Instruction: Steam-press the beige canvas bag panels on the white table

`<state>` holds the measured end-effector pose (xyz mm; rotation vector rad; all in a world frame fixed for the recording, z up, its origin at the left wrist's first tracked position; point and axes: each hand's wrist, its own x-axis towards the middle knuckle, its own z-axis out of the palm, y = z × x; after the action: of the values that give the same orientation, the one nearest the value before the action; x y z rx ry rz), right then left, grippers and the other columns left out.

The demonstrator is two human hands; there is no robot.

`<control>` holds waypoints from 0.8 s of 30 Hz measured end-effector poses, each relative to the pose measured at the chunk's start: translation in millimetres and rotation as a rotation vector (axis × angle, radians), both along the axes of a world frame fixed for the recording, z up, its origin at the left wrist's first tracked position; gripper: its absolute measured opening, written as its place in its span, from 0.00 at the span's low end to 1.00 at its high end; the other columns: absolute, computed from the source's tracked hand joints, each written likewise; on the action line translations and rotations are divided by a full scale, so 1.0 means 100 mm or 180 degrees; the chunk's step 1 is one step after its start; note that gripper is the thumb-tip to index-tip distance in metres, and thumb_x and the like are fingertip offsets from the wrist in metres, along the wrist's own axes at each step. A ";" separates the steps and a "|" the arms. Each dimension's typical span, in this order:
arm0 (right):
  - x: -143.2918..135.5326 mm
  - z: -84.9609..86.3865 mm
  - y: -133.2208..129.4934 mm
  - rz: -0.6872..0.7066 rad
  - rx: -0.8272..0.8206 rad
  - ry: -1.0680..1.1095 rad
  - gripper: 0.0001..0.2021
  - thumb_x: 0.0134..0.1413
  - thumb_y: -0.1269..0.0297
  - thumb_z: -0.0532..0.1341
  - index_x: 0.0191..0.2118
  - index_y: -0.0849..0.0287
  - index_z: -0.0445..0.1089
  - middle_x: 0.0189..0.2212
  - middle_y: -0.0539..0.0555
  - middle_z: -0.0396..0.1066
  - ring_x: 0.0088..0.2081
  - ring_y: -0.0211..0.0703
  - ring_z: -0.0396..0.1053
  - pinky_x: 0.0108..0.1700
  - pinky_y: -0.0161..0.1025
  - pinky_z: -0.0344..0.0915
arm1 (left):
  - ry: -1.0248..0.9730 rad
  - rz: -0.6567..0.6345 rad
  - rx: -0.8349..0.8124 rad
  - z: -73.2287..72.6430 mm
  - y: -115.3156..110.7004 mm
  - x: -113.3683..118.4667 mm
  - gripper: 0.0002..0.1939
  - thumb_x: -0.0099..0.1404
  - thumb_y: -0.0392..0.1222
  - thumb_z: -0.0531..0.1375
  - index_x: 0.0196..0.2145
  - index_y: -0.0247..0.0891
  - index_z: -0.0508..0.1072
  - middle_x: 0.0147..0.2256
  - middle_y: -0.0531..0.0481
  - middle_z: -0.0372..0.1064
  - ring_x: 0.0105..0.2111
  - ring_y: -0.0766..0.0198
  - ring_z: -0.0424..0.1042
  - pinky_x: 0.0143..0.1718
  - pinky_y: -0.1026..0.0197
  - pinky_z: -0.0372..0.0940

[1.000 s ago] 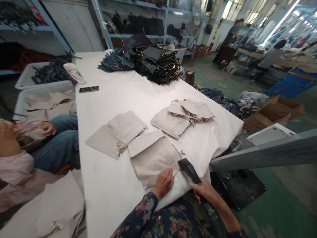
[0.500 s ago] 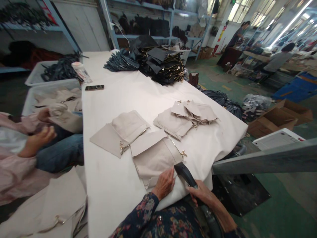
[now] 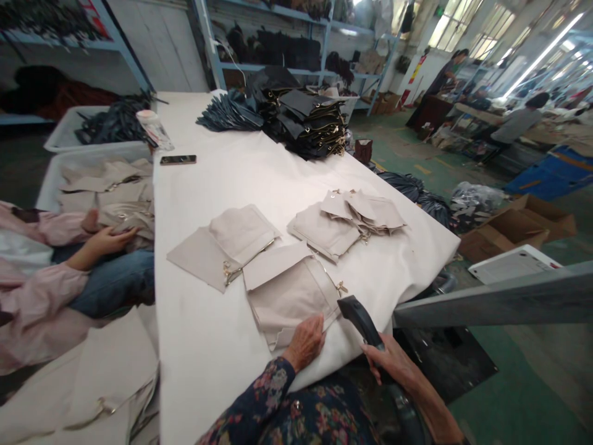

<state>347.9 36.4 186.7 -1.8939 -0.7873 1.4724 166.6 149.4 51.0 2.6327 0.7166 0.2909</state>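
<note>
A beige fabric piece with a zipper [image 3: 290, 296] lies at the near part of the white table [image 3: 199, 346]. On its lower right edge is my left hand [image 3: 306, 343], fingers curled and pressed together on the fabric. My right hand [image 3: 389, 358] is wrapped round a black curved tool [image 3: 364, 320] with a wide flat tip. That tip is just right of the fabric's metal zipper pull, apart from my left hand. Further beige pieces lie beyond, to the left [image 3: 243, 235] and to the right [image 3: 327, 228].
Black pouches [image 3: 306, 120] are piled at the table's far end, and a phone [image 3: 178, 159] lies at the far left. Beside the left edge, a person's hands [image 3: 104, 244] hold beige pieces over a bin. A metal bar [image 3: 491, 295] juts in from the right.
The black tool and my right hand have moved right, away from my left hand. My left hand has shifted only slightly. The neighbouring person's hands have moved right, onto beige pieces.
</note>
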 end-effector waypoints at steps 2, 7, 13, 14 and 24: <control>-0.09 -0.04 -0.04 0.0137 0.0015 0.0096 0.14 0.52 0.53 0.59 0.29 0.58 0.59 0.13 0.43 0.60 0.13 0.33 0.59 0.15 0.31 0.61 | -0.0021 0.0005 -0.0013 -0.01 0.00 0.00 0.22 0.67 0.38 0.47 0.57 0.29 0.55 0.43 0.37 0.67 0.43 0.53 0.67 0.44 0.53 0.66; -0.26 -0.26 0.03 0.0191 -0.0099 0.0202 0.15 0.50 0.52 0.60 0.29 0.59 0.60 0.13 0.43 0.61 0.13 0.34 0.59 0.14 0.32 0.61 | -0.0050 0.0009 -0.0047 -0.01 0.00 -0.02 0.23 0.66 0.38 0.48 0.57 0.27 0.55 0.43 0.36 0.67 0.43 0.53 0.67 0.45 0.53 0.65; -0.13 -0.19 0.20 -0.0087 -0.0145 -0.0070 0.15 0.50 0.51 0.59 0.27 0.57 0.58 0.13 0.43 0.60 0.13 0.34 0.59 0.14 0.31 0.60 | -0.0005 0.0047 -0.0106 -0.01 -0.03 -0.01 0.22 0.65 0.37 0.49 0.56 0.27 0.57 0.43 0.36 0.68 0.43 0.51 0.68 0.43 0.51 0.66; -0.09 -0.14 0.23 -0.0145 -0.0115 -0.0142 0.15 0.50 0.51 0.59 0.27 0.57 0.57 0.12 0.43 0.60 0.13 0.34 0.58 0.14 0.31 0.60 | -0.0005 0.0061 -0.0118 0.00 -0.04 -0.01 0.23 0.65 0.37 0.49 0.56 0.26 0.57 0.43 0.35 0.68 0.43 0.51 0.68 0.43 0.51 0.66; 0.00 0.12 0.29 0.0331 0.0256 0.0037 0.14 0.53 0.53 0.58 0.28 0.58 0.59 0.12 0.43 0.60 0.13 0.33 0.57 0.16 0.31 0.59 | -0.0250 0.0878 -0.0218 0.63 0.90 0.03 0.19 0.65 0.36 0.49 0.53 0.31 0.61 0.50 0.33 0.61 0.52 0.48 0.59 0.52 0.45 0.55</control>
<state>347.5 65.3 199.1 -1.8070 -0.9381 1.4898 169.6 239.1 113.9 2.4419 1.0445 0.4364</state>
